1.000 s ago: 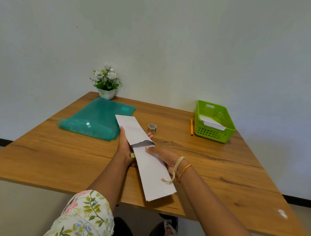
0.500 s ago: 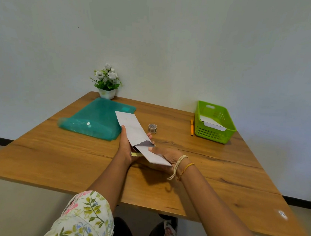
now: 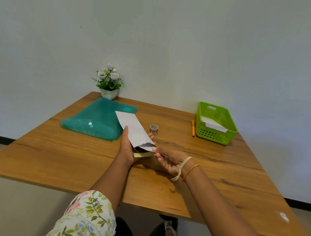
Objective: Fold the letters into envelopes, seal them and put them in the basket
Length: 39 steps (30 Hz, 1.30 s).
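Left hand grips white envelope above table, mouth open; right hand fingers loosely curled at mouth, grasp unclear; seat letter fully, then fold flap squarely.

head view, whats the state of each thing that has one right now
envelope: held up off the table, mouth open, flap unsealed
left hand: grips the envelope
right hand: fingers at the envelope's mouth
basket: upright, holds white envelopes
folder: lying flat, snapped closed
tape roll: on the table, untouched
pen: lying beside the basket
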### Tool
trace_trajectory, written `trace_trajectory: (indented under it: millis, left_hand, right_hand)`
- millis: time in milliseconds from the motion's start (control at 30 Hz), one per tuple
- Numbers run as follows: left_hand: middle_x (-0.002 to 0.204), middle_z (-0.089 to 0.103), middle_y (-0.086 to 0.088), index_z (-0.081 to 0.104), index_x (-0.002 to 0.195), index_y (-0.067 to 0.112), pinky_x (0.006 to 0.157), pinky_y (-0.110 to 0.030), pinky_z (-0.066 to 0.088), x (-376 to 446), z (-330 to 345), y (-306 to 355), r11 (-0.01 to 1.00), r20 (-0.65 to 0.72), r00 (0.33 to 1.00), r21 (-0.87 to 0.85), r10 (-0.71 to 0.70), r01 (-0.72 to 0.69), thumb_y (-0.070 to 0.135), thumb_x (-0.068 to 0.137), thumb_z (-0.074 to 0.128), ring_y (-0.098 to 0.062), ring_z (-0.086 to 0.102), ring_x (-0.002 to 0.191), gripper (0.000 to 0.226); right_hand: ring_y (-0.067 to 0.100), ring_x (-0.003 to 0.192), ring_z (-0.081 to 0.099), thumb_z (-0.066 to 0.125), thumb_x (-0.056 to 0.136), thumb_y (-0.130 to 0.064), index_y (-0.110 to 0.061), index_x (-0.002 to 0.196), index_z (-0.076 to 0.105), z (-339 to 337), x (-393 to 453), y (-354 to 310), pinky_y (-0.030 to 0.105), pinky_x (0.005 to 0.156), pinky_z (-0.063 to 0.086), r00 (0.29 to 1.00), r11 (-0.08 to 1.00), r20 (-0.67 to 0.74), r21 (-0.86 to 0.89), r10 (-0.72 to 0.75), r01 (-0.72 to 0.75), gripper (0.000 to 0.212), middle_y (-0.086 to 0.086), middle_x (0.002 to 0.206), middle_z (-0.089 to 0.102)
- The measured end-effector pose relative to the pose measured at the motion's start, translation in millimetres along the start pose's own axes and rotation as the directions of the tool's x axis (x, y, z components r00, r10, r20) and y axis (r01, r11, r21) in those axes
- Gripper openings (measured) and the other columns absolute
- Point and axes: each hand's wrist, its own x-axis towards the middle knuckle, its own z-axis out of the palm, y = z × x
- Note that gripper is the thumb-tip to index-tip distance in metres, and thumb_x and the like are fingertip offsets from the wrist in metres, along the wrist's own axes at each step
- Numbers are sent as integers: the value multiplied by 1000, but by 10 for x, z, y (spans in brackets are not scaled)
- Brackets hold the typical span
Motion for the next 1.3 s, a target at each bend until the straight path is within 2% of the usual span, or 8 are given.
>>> trace_trajectory:
  millis: [133,333,633,800,933,1067,1200,1300]
  left_hand:
    - [122,62,-25,44,133,8,100,-51,44,-3,18,2,1000,5,1000,-15,4,-4,70,86,44,-38,59,114,78]
    - [122,60,-26,43,133,12,79,-53,51,12,43,0,999,-33,999,-47,20,-22,67,86,47,-39,61,109,73]
    - [117,65,-26,40,133,14,101,-55,43,36,9,0,999,-31,999,20,32,-31,66,86,47,-39,62,110,70]
    - [121,61,-30,36,133,4,97,-55,46,42,5,-15,1000,-17,1000,16,24,-23,39,88,54,-41,61,112,59]
    - [117,58,-29,35,130,-3,95,-58,46,18,49,-62,998,-14,999,41,39,-39,2,85,41,-41,60,106,46]
    - [113,56,-24,38,128,-5,98,-55,45,-13,109,-115,981,-37,997,185,72,-64,-14,85,35,-40,58,105,44]
    - [132,53,-17,33,141,4,89,-48,54,22,185,-187,924,-190,959,358,211,-133,-8,89,49,-34,57,114,55]
    - [134,54,-13,28,145,13,90,-39,54,-6,205,-296,659,-330,751,730,572,-182,-1,86,62,-28,58,116,70]
  right_hand:
    - [11,48,67,69,81,1,2,90,64,102,61,94,19,45,55,983,982,-87,85,-162,169,11,10,59,68]
    - [22,63,72,59,81,16,3,114,50,114,69,82,25,54,59,965,961,-85,104,-249,257,36,22,88,68]
    - [15,62,56,81,68,-36,-18,79,56,164,299,162,29,56,50,699,690,-402,-701,-591,180,33,0,76,62]
    - [26,62,64,54,95,-24,-7,93,54,129,231,134,28,48,57,928,944,-249,-248,-279,217,18,15,82,62]
    - [33,78,65,47,97,-23,-5,97,54,37,190,127,37,66,57,968,977,-150,40,-201,210,19,19,91,63]
    - [33,78,64,51,91,4,4,121,48,34,120,98,35,50,58,927,960,-269,32,-260,279,30,21,101,62]
    - [35,91,62,47,89,14,4,125,49,-106,72,13,44,70,53,881,971,-410,-127,-237,202,37,24,110,60]
    - [32,89,58,53,87,11,1,122,51,-310,74,-60,41,64,53,842,954,-478,-267,-251,134,36,19,102,56]
